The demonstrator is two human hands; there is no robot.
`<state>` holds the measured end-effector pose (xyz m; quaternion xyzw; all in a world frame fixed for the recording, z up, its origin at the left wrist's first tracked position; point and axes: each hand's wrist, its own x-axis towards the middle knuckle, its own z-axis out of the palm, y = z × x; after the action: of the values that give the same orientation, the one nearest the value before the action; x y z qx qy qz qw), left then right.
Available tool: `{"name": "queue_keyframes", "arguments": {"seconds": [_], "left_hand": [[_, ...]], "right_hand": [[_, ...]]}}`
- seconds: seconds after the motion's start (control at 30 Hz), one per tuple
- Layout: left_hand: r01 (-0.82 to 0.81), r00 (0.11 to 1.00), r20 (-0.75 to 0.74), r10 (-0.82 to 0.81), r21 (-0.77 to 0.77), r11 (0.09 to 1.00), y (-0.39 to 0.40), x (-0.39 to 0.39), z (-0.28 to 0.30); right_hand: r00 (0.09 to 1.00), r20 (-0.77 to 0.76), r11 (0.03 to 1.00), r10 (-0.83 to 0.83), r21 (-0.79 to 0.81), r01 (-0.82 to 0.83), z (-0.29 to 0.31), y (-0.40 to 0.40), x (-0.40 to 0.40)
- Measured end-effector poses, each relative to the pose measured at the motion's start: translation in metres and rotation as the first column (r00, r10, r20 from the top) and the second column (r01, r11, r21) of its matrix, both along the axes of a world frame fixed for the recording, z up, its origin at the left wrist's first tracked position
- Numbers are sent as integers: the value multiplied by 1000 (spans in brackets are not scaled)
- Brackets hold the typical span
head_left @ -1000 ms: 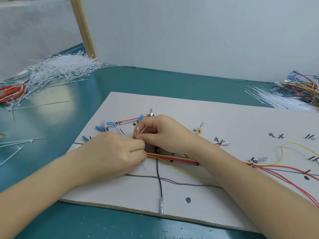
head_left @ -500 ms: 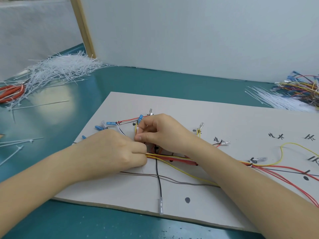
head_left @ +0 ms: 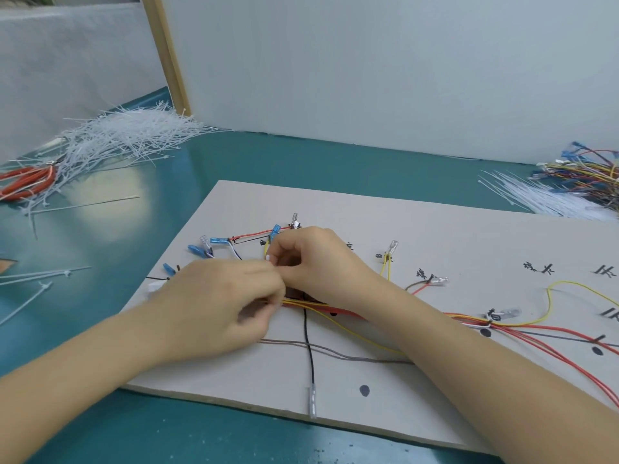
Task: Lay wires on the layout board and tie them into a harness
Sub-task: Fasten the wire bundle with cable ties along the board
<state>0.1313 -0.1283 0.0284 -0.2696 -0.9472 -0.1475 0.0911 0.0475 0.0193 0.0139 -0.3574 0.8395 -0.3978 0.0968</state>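
Observation:
A pale layout board [head_left: 385,226] lies on the teal table, with black marks and writing on it. Red, yellow, brown and black wires [head_left: 335,309] run across it and end in blue and clear terminals. My left hand [head_left: 221,296] and my right hand [head_left: 315,259] meet over the wire bundle at the board's left part. Both have fingers curled and pinch something small and white, apparently a cable tie [head_left: 270,258], above the bundle. The hands hide the tie's loop and the wires beneath them.
A heap of white cable ties [head_left: 134,135] lies at the back left, with red-handled cutters [head_left: 26,182] beside it. Loose ties [head_left: 37,276] lie at the left edge. More ties [head_left: 542,195] and a bundle of spare wires [head_left: 586,172] sit at the back right.
My left hand has shifted slightly right and its fingers look blurred from motion. The short white tie end seen above my right fingers a second ago is now mostly hidden.

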Motion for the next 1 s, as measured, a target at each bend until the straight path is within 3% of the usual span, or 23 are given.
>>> {"name": "queue_keyframes", "arguments": {"seconds": [0.03, 0.1, 0.2, 0.27, 1.0], "left_hand": [[-149, 986, 95, 135, 156, 976, 0, 3, -5], [-395, 909, 299, 290, 398, 828, 3, 3, -14], [-515, 851, 414, 323, 542, 664, 6, -3, -19], [-541, 838, 429, 339, 568, 620, 5, -6, -20], [-554, 832, 447, 328, 631, 544, 4, -5, -18]], "right_hand": [[1000, 12, 1000, 9, -11, -8, 0, 1, -1], [999, 36, 999, 21, -31, -20, -1, 2, -3], [997, 57, 997, 58, -48, -56, -1, 4, -6], [993, 87, 996, 79, -56, -74, -1, 7, -8], [993, 104, 998, 54, -47, -49, -1, 8, -9]]}}
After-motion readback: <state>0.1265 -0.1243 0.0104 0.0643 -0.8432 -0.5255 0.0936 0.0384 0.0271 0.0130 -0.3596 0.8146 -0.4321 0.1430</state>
